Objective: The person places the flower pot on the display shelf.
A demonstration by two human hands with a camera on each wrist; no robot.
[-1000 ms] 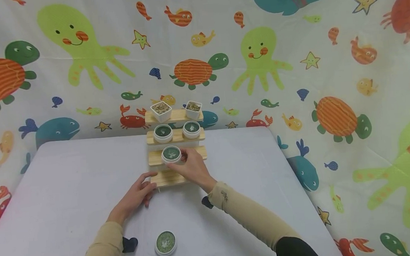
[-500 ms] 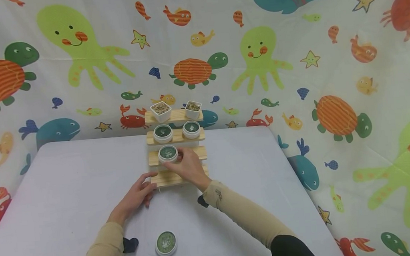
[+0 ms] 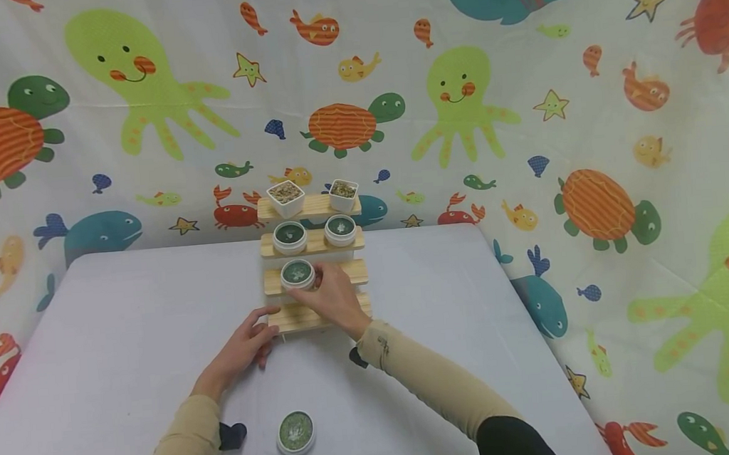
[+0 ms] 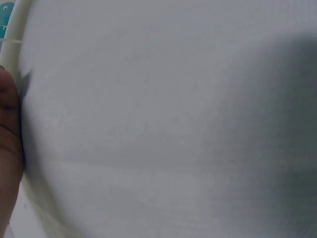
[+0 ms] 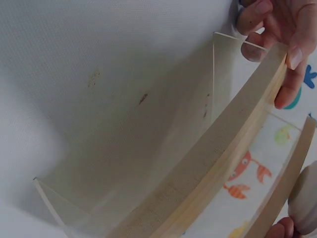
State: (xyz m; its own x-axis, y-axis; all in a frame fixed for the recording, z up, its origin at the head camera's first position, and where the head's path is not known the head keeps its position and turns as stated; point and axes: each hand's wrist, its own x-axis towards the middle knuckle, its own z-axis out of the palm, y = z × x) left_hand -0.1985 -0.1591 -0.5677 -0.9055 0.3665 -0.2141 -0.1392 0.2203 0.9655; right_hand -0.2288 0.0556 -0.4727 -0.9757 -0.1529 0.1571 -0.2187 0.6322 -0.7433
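In the head view a tiered display stand [image 3: 297, 320] with pale wooden shelves stands at the table's far middle. My right hand [image 3: 334, 300] grips a round white jar [image 3: 297, 274] with a dark green top by its right side, at the left half of the second shelf from the bottom. My left hand [image 3: 242, 348] holds the left end of the lowest shelf. The right wrist view shows the left hand [image 5: 290, 32] with thumb and finger pinching that shelf's end, and part of the jar [image 5: 304, 198] at the right edge. The left wrist view shows mostly tablecloth.
Two similar green-topped jars [image 3: 290, 237] sit on the shelf above. Two small square white pots [image 3: 286, 198] with dry brownish contents stand on the top shelf. Another round jar [image 3: 295, 433] with a lighter green top lies on the white table [image 3: 124, 361] near the front. A sea-animal curtain [image 3: 349, 36] hangs behind.
My right hand has moved the jar slightly left along the second shelf from the bottom. The left hand has stayed at the lowest shelf's end.
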